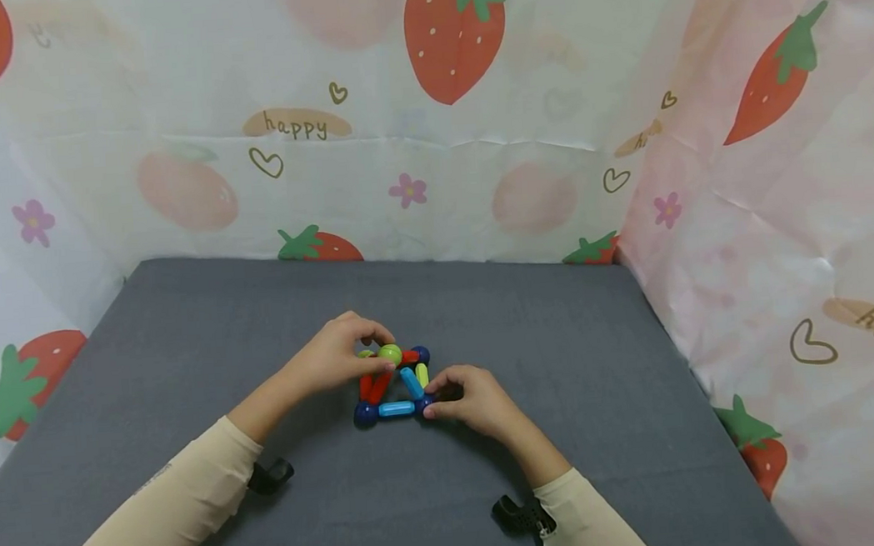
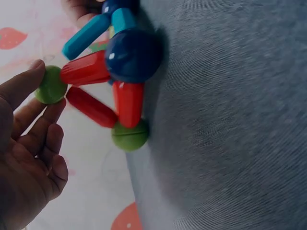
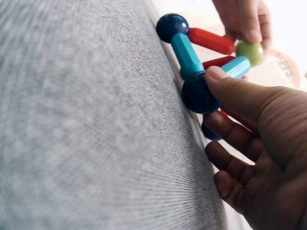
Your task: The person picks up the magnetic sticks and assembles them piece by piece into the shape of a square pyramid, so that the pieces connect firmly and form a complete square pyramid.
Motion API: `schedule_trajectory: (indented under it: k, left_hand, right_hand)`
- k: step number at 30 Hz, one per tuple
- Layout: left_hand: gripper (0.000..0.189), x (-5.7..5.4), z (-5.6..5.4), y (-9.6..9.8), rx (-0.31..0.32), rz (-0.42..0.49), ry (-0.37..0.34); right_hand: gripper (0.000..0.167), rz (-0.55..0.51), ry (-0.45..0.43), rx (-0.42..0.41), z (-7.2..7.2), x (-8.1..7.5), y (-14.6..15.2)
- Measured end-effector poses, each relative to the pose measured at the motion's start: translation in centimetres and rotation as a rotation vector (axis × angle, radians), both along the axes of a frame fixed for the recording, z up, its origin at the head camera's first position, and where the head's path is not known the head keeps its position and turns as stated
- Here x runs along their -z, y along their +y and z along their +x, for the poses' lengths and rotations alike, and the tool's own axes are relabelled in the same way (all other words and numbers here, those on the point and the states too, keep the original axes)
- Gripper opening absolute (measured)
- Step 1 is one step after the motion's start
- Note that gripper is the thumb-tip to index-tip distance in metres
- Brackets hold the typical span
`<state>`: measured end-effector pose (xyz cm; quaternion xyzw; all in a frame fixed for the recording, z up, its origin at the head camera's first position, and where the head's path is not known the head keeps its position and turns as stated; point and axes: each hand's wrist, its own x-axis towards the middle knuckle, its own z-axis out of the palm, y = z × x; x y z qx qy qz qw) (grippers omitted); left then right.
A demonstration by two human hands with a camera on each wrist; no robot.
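A structure of coloured rods and balls sits on the grey cloth. Its low frame has dark blue balls (image 1: 366,413), a green ball (image 2: 129,137), a light blue rod (image 1: 397,409), a yellow rod (image 1: 421,374) and red rods. My left hand (image 1: 337,354) pinches a raised green ball (image 2: 51,85) between thumb and fingers. Two red rods (image 2: 91,106) slant up to that ball from the frame. Another light blue rod (image 3: 236,67) rises toward it from the front right corner. There, thumb and fingers of my right hand (image 1: 478,400) pinch a dark blue ball (image 3: 197,93).
Grey cloth (image 1: 391,510) covers the table around the structure. Behind and at both sides hang strawberry-print curtains (image 1: 415,157), meeting the table's edges. Black wrist mounts (image 1: 271,477) stick out from both beige sleeves (image 1: 173,498).
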<state>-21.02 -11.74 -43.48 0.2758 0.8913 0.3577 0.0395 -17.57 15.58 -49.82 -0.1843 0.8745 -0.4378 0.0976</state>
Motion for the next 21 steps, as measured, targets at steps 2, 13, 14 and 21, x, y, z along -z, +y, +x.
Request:
schedule_trajectory:
  k: [2, 13, 14, 21]
  left_hand:
    - [0.028, 0.40, 0.01, 0.16, 0.003, -0.004, -0.006]
    - [0.029, 0.78, 0.23, 0.73, -0.010, -0.010, -0.014]
    - [0.029, 0.75, 0.22, 0.76, -0.011, -0.014, -0.012]
    - [0.030, 0.46, -0.02, 0.97, -0.020, -0.053, -0.021]
  right_hand:
    - [0.024, 0.003, -0.002, 0.001, 0.01, -0.04, 0.02]
    - [0.023, 0.004, -0.003, -0.002, 0.13, 0.02, -0.01]
    - [0.023, 0.003, -0.003, -0.003, 0.12, 0.01, -0.01]
    - [0.024, 0.004, 0.003, -0.005, 0.07, -0.12, 0.03]
